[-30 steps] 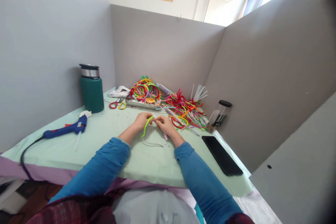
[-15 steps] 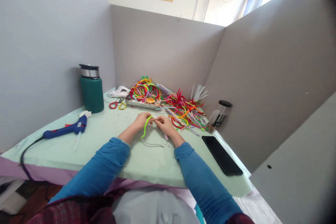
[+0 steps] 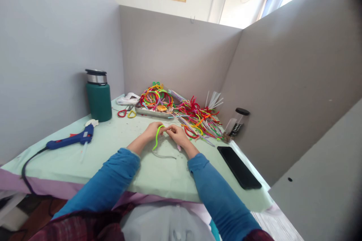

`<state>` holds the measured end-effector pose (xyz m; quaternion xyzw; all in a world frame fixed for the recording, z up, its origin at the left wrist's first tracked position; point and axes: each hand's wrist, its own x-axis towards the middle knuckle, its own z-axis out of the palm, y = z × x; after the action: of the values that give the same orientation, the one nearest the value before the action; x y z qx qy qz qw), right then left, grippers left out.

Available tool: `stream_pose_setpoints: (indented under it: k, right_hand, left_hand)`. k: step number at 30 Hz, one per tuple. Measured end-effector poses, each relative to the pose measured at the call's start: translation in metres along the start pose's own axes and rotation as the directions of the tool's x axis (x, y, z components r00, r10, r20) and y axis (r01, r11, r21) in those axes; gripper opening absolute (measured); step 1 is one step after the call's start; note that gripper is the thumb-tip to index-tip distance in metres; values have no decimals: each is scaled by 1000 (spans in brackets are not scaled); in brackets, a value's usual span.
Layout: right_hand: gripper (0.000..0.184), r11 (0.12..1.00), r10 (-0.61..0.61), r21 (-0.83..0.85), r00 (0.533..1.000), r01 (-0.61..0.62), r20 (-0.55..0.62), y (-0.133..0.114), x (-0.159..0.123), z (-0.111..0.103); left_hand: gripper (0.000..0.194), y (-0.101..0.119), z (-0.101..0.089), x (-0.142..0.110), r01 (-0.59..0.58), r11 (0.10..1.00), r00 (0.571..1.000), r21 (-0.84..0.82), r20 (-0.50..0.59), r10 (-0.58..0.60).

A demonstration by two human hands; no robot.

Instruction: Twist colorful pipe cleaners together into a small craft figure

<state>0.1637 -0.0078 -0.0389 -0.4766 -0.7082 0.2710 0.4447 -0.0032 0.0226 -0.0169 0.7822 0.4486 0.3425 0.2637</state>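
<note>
My left hand [image 3: 151, 131] and my right hand [image 3: 177, 134] meet at the middle of the pale green table [image 3: 70, 158], fingers pinched together on a lime green pipe cleaner [image 3: 157, 136] that curves down between them. A thin grey wire [image 3: 164, 156] lies on the table just below the hands. A pink piece [image 3: 178, 146] pokes out under my right hand. Both sleeves are blue.
A metal tray [image 3: 152, 112] with coloured pipe-cleaner rings and a loose pile of pipe cleaners [image 3: 199, 120] lie beyond the hands. A green flask [image 3: 98, 96], blue glue gun [image 3: 72, 139], scissors [image 3: 126, 112], black phone [image 3: 239, 167] and small jar [image 3: 238, 121] stand around. Grey partitions enclose the desk.
The hands have barely shifted; the green pipe cleaner's top bend sits slightly differently between the fingers. Nothing else has moved.
</note>
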Motion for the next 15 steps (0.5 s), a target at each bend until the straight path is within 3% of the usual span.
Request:
stream_pose_setpoints:
  k: [8,15]
  right_hand:
    - [15,1000,10,17,1000,-11,13,0,0,0]
    - [14,1000,3,20,1000,-3,1,1,0,0]
  left_hand:
    - [34,1,-2,0,-35,999,999,27,10,35]
    - [30,-10,5,7,52,997,997,-52,60,-49]
